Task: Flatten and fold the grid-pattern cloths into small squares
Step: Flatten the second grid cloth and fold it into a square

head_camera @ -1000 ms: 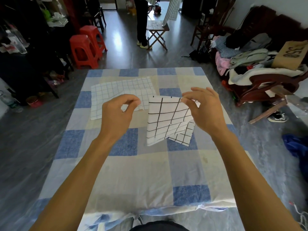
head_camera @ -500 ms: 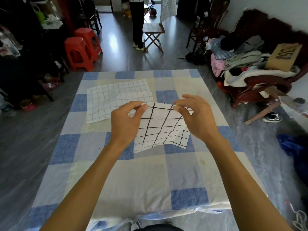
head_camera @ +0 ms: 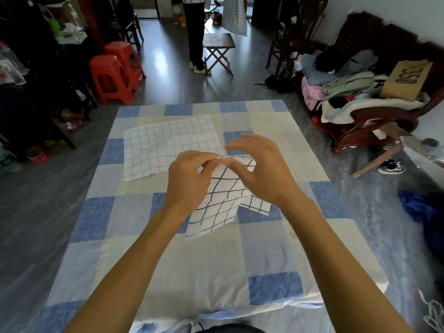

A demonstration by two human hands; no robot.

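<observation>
A white cloth with a bold black grid (head_camera: 221,203) hangs folded above the middle of the table, its lower edge touching the covering. My left hand (head_camera: 187,179) pinches its top edge. My right hand (head_camera: 262,169) pinches the same top edge close beside the left, fingers partly spread, and hides the cloth's right part. A second white cloth with a fine thin grid (head_camera: 165,147) lies spread and slightly rumpled on the table, beyond and left of my hands.
The table (head_camera: 271,287) wears a blue, grey and cream checked covering. Two red stools (head_camera: 115,73) stand far left, a person beside a folding stool (head_camera: 218,48) at the back, and a wooden chair piled with clothes (head_camera: 360,102) on the right.
My hands have come together at the cloth's top edge, bringing its two upper corners close. The cloth now hangs narrower and lower. My left hand, free a second ago, now pinches it.
</observation>
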